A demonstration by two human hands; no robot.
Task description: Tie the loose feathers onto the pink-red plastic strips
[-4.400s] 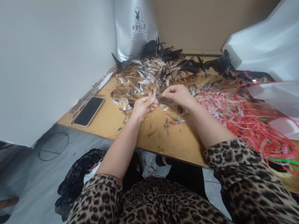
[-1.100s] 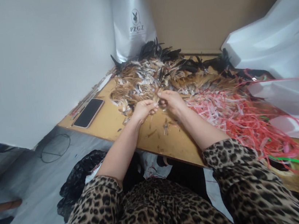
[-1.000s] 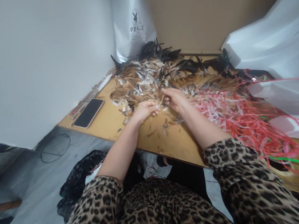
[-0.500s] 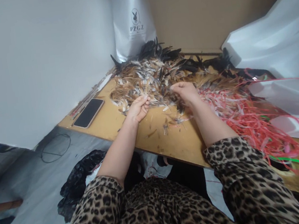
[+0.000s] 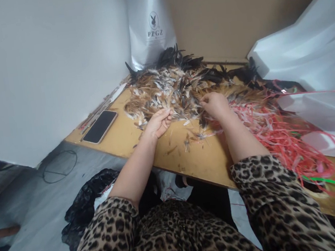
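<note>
A heap of brown, white and black feathers (image 5: 162,87) spreads over the back of the yellow table (image 5: 132,140). My left hand (image 5: 159,123) is at the heap's front edge, thumb and forefinger pinched on what looks like a pale feather. To its right, my right hand (image 5: 216,104) is closed in a pinch over the brown feathers; what its fingertips hold is too small to make out. Loose bits of feather (image 5: 186,141) lie on the tabletop in front of both hands.
A phone (image 5: 100,127) lies at the table's left. Tangled red strips (image 5: 286,138) fill the right side, beside white plastic sheeting (image 5: 302,50). A silvery bag (image 5: 151,28) stands behind the feathers. A black plastic bag (image 5: 85,206) is on the floor.
Both hands have shifted slightly to the right, my right hand a little more. Their pinched fingers look much the same, and the feather heap is nearly unchanged.
</note>
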